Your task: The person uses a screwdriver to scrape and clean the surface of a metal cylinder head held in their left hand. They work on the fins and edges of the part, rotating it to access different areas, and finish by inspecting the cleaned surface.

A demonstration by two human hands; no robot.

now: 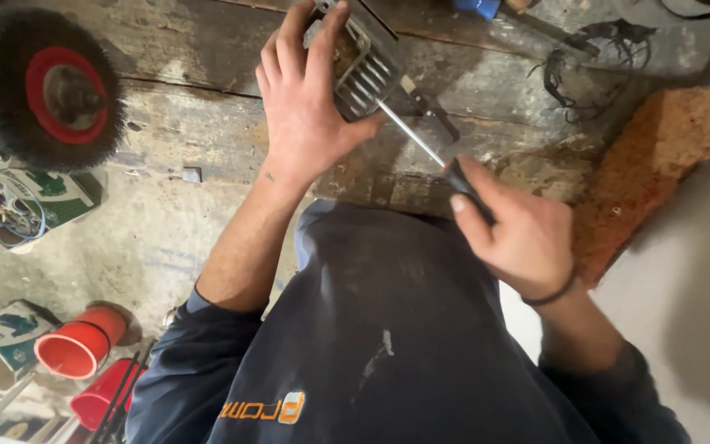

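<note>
The left hand point(301, 99) wraps tight around a grey metal part point(363, 57) at the near edge of the wooden bench point(207, 123), keeping it steady. The right hand point(519, 234) squeezes a screwdriver point(445, 160), whose tip pokes into the part.

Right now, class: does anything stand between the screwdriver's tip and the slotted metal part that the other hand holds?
Nothing visible does. The right hand grips the screwdriver, and its bare shaft runs straight to the slotted metal part held in the left hand. The left thumb lies just beside the tip, not across it.
</note>
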